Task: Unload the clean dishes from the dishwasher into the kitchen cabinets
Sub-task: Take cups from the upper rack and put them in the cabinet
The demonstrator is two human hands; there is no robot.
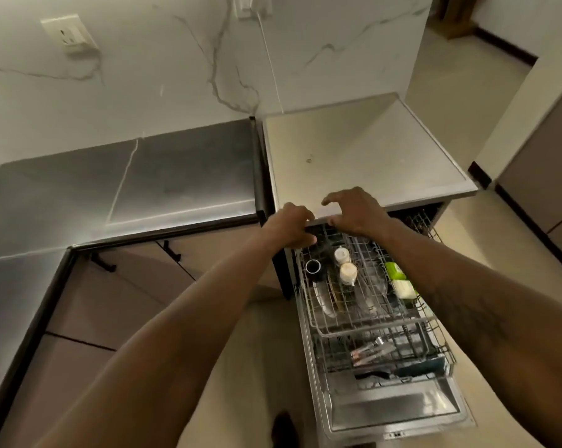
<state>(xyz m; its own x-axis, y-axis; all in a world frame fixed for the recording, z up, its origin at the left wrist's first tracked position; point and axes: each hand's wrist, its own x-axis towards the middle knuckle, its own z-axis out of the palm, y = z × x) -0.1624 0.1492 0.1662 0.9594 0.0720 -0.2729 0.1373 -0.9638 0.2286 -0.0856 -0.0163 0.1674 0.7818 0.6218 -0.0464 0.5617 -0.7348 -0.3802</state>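
Left hand (292, 226) and right hand (354, 211) both reach to the back of the dishwasher's upper rack (363, 321), right at the front edge of the steel table (370, 150) above it. My left hand has its fingers curled down over something dark at the rack's back left corner; whether it grips, I cannot tell. My right hand hovers just beside it, fingers loosely bent and spread, holding nothing.

The rack's long axis runs from under the table straight toward me, so the dishes lie below both hands and on my side of them. A black cup (313, 266) and two pale cups (348, 273) are nearer the left hand, and a green container (394, 270) is nearer the right. Cutlery (375, 349) sits in the lower rack, above the dropped door (396, 412).

Cabinets (127, 286) stand to my left under a second steel table (143, 189), against a marble wall (176, 76). I judge that whatever I lift goes leftward.
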